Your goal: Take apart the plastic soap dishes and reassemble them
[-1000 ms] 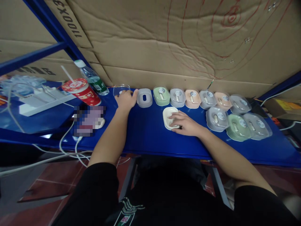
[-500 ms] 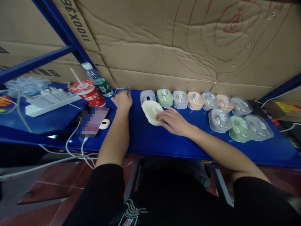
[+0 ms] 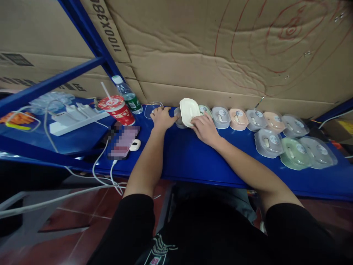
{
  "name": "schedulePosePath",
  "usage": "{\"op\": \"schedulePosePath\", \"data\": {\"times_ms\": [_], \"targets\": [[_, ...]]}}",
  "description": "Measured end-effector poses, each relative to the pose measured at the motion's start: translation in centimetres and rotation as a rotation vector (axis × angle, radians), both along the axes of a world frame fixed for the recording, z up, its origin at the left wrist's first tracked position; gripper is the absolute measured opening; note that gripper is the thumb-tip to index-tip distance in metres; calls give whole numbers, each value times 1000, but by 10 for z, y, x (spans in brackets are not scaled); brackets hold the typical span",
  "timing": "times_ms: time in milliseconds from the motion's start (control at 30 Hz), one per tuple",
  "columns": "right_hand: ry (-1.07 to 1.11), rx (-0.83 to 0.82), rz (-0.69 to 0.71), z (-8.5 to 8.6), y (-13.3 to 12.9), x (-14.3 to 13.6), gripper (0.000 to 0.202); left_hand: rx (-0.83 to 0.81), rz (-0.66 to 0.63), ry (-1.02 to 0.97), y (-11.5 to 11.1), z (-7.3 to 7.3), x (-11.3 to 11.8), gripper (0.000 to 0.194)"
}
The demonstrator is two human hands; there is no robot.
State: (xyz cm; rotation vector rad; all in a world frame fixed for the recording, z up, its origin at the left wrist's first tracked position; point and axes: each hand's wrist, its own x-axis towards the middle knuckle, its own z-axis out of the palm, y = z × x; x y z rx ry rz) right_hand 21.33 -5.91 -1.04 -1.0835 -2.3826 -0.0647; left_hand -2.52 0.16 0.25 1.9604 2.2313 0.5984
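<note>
My right hand (image 3: 205, 129) grips the lower right edge of a cream plastic dish (image 3: 189, 108), which is lifted and tilted up in front of a grey box (image 3: 178, 118). The dish hides much of that box. My left hand (image 3: 163, 118) has its fingers apart, the thumb pointing at the grey box; whether it touches the box I cannot tell. Just behind its fingertips lies a clear plastic lid (image 3: 150, 109). To the right of the dish stands a green lidded box (image 3: 205, 109), partly covered by my right hand.
Several grey, peach and green boxes (image 3: 221, 118) with clear lids line the blue table (image 3: 190, 158), with a shorter front row at right. On the left are a red cup (image 3: 120, 112), a water bottle (image 3: 131, 99), a phone (image 3: 124, 141), an earbud case (image 3: 135, 145) and a power strip (image 3: 74, 121).
The cream dish has been raised and tilted upward by my right hand, toward the back. My left hand has moved right, from the clear lid toward the grey box. The view has shifted slightly.
</note>
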Motion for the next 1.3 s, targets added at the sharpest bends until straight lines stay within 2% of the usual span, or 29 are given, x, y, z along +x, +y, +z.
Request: {"op": "schedulePosePath", "data": {"times_ms": [100, 233, 400, 533, 700, 867, 1067, 1300], "targets": [[-60, 7, -6, -10, 2, 1, 33, -31, 67, 2, 3, -6, -5, 69], [-142, 46, -13, -14, 4, -8, 37, 15, 167, -31, 7, -9, -21, 53], [-250, 38, 0, -15, 8, -12, 38, -9, 206, -110, 11, -8, -33, 42], [-247, 31, -65, -15, 10, -16, 36, 2, 226, -112, 14, -7, -37, 38], [-182, 42, -155, -15, 11, -14, 34, -19, 197, -120, 15, -7, -39, 36], [-214, 9, -187, -12, 10, -10, 34, -32, 144, -132, 18, -9, -40, 35], [-158, 25, -283, -4, 8, -7, 45, -47, 75, -114, 22, -12, -37, 39], [-127, 20, -355, -9, 23, -8, 42, -28, 71, -95, 20, -11, -31, 39]]}}
